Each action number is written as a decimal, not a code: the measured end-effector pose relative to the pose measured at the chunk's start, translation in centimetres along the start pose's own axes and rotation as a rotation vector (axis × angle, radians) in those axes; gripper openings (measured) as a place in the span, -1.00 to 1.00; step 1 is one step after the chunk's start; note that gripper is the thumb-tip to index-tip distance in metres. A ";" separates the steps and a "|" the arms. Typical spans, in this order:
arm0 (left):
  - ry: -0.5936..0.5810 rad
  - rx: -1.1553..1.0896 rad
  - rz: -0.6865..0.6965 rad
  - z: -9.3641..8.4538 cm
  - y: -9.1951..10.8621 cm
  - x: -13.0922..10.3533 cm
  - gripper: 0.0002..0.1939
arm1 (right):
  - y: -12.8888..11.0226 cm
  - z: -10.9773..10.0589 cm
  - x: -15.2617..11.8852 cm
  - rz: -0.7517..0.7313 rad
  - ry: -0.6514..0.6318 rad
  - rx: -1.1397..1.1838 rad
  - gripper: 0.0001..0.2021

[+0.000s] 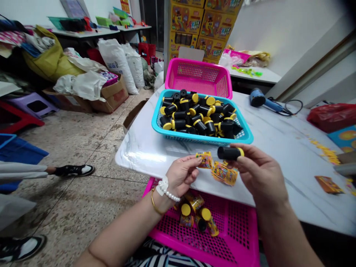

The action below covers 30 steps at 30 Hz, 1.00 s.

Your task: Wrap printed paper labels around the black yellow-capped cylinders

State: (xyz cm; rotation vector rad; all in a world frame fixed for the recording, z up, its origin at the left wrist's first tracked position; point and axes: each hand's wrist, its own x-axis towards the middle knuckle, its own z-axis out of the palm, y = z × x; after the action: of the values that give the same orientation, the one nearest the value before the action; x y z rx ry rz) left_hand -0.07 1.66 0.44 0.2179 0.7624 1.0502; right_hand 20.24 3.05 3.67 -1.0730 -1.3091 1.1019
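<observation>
My left hand [182, 174], with a pearl bracelet at the wrist, pinches a yellow printed wrapper [205, 160] above the table's front edge. In my right hand [260, 172] is a black bottle [228, 153] with a yellow cap, lying sideways between thumb and fingers. Between the hands, a small pile of yellow wrappers [224, 174] rests on the marbled table. Behind them stands a blue basket [205, 140] full of black bottles with yellow caps. Below the table edge, a pink basket [233, 237] on my lap holds several bottles in printed wrappers [197, 203].
An upright pink basket [198, 66] is behind the blue one. A blue power tool [265, 101] with a cord, yellow pieces [324, 150] and a red bag [333, 115] are on the right. At the left are a person's legs and shoes [75, 170], stools and sacks.
</observation>
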 end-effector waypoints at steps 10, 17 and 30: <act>-0.063 -0.063 -0.043 0.0 -0.3 0.1 -0.91 | 1.0 0.7 -2.6 -0.004 0.037 -0.279 -0.70; -0.066 -0.002 0.003 0.0 -0.5 0.1 -0.88 | 1.1 1.1 -3.2 -0.123 0.063 -0.505 -0.70; -0.027 0.382 0.235 -1.3 -1.1 -2.0 -0.49 | 1.7 0.4 -5.7 -0.116 0.036 -0.170 -0.71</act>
State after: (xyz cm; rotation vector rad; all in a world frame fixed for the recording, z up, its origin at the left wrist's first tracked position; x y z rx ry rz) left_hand -0.68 -0.84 -0.13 0.6602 0.9257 1.1125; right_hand 19.97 -2.31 1.02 -1.1209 -1.4376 0.8931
